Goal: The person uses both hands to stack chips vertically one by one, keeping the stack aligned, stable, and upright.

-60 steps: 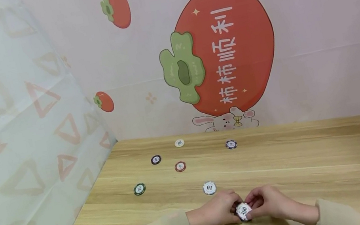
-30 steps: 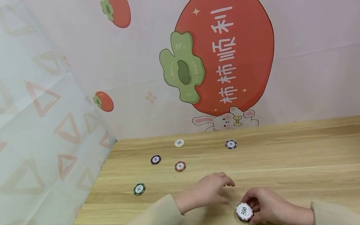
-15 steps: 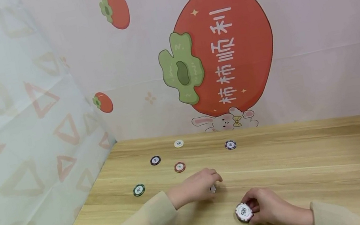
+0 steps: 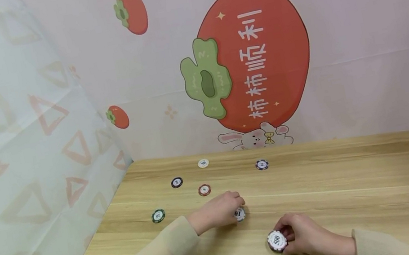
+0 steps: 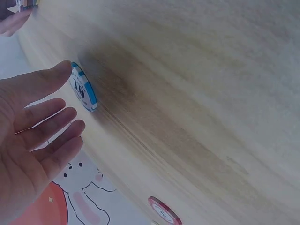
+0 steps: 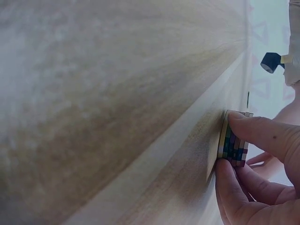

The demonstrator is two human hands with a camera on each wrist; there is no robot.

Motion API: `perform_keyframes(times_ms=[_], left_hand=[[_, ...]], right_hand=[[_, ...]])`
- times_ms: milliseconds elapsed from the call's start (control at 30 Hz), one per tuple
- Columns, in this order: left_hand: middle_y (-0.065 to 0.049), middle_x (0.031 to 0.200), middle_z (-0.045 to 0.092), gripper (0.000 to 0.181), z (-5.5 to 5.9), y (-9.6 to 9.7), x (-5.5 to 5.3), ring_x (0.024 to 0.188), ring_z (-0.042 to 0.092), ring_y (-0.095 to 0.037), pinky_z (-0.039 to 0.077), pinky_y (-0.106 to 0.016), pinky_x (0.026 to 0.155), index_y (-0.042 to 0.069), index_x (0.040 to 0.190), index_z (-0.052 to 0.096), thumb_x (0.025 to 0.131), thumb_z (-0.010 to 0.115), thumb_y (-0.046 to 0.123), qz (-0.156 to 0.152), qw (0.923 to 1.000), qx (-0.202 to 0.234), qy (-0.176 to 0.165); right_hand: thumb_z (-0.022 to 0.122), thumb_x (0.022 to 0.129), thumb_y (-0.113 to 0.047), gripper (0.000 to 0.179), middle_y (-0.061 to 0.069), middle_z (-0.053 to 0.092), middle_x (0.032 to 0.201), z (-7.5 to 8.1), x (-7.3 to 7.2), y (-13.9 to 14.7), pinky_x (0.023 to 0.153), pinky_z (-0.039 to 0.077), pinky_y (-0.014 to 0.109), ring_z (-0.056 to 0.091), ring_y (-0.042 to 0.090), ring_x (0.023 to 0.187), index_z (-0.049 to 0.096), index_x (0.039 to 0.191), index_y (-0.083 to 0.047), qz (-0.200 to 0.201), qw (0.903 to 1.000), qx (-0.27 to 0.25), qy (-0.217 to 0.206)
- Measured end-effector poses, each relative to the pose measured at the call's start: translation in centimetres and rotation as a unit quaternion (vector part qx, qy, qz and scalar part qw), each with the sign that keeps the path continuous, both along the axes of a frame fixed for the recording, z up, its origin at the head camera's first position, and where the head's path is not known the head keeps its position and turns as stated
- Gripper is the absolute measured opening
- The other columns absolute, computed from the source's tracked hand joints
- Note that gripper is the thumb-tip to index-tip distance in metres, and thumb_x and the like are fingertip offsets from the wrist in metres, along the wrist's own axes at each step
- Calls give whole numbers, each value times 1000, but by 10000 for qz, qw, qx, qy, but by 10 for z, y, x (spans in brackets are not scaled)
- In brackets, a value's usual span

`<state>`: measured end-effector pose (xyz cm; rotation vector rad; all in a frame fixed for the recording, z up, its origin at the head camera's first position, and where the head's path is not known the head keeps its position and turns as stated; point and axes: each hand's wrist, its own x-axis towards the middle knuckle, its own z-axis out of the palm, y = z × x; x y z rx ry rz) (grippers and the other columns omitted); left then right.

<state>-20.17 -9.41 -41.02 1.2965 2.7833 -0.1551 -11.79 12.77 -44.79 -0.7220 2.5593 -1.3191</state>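
Note:
My right hand point(image 4: 304, 233) holds a stack of poker chips point(image 4: 277, 241) by its sides, near the front of the wooden table. A white chip marked 500 tops it; the right wrist view shows several layers of different colours, gripped between thumb and fingers. Further left, my left hand point(image 4: 219, 211) is at a single white-and-blue poker chip marked 10 point(image 4: 240, 215), which it partly covers in the head view. Seen from the left wrist, the thumb tip is right at this chip's edge point(image 5: 83, 88), while the other fingers are loosely extended and apart from it.
Single chips lie spread over the back left of the table point(image 4: 342, 185): green 20 point(image 4: 158, 216), black point(image 4: 177, 182), red 5 point(image 4: 205, 190) and white 50 point(image 4: 203, 163). A purple-blue chip point(image 4: 262, 164) lies further right. A printed cloth point(image 4: 164, 130) rises behind the table.
Two seconds ago both hands were at the stack. My left hand has since left it and moved left to the 10 chip. The right hand stays on the stack.

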Motion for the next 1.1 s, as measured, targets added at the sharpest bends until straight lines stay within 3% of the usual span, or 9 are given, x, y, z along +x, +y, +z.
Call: perform_keyframes(times_ms=[433,800,1100], left_hand=[[2,94,58,33,-4,1,1,81,53,-4,44,-14,73,8,105,62,75,74,15,183,9994,-22,-307],[3,89,56,30,-4,1,0,76,50,-2,42,-12,68,7,102,63,76,74,16,17,9997,18,-224],[2,88,51,33,-5,2,1,76,45,-5,41,-12,65,9,100,63,72,77,20,109,9996,161,-190]], right_hand=[[80,57,0,37,3,58,84,-2,0,0,62,51,19,55,2,73,62,89,0,-21,9999,-44,95],[80,57,0,36,3,58,83,-1,1,0,62,51,19,55,3,73,62,88,0,-40,10000,-19,84],[81,57,-2,36,2,57,82,0,2,0,61,50,20,54,3,71,62,88,-1,-83,9998,127,103]])
